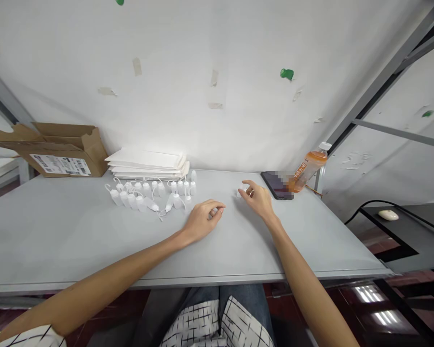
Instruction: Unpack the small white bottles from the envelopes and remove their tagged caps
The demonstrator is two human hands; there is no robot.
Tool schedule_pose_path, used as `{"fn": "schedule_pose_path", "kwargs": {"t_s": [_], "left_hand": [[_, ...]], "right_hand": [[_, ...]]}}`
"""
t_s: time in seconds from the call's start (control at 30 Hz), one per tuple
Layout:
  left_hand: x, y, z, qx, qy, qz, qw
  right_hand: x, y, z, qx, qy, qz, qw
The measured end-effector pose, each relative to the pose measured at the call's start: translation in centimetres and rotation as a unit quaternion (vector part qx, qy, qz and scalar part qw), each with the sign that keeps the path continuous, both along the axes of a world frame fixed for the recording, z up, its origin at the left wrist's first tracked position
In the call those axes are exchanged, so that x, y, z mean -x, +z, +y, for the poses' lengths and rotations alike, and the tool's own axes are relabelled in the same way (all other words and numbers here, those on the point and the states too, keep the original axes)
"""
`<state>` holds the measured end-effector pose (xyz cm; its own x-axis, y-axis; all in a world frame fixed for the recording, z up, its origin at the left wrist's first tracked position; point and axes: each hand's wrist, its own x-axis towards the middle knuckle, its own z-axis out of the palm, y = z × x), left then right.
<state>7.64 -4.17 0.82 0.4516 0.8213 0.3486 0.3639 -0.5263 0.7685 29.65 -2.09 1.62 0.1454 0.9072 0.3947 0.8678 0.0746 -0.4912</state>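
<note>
Many small white plastic bottles (125, 197) with thin looped cap straps stand in loose rows on the grey table, left of centre. My left hand (203, 219) rests just right of them, its fingers curled with thumb and fingertips near each other; whether anything is between them is hidden. Farther right, my right hand (255, 196) has thumb and index finger around a small whitish translucent item (241, 190), which looks like another small bottle and is partly covered by the fingers.
An open cardboard box (63, 161) sits at the back left, beside a stack of white envelopes (146, 164). A dark phone (277, 184) and a tilted bottle of orange drink (308, 168) lie at the back right. The table's front edge (217, 279) runs before my lap.
</note>
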Motion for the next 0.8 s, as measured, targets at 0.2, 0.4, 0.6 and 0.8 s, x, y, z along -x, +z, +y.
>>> {"fn": "schedule_pose_path", "kwargs": {"t_s": [0.2,0.4,0.6,0.8], "left_hand": [[0.19,0.38,0.03,-0.041,0.001,-0.03,0.999],[0.25,0.28,0.02,-0.044,-0.003,-0.02,0.999],[0.27,0.33,-0.23,-0.047,-0.006,-0.015,0.999],[0.33,0.3,-0.27,-0.05,-0.01,-0.003,0.999]], "right_hand": [[0.22,0.23,-0.12,-0.038,0.017,0.006,0.999],[0.16,0.03,-0.05,-0.04,0.027,0.002,0.999],[0.16,0.06,-0.07,-0.036,0.03,-0.003,0.999],[0.19,0.03,-0.09,-0.035,0.039,0.0,0.999]]}}
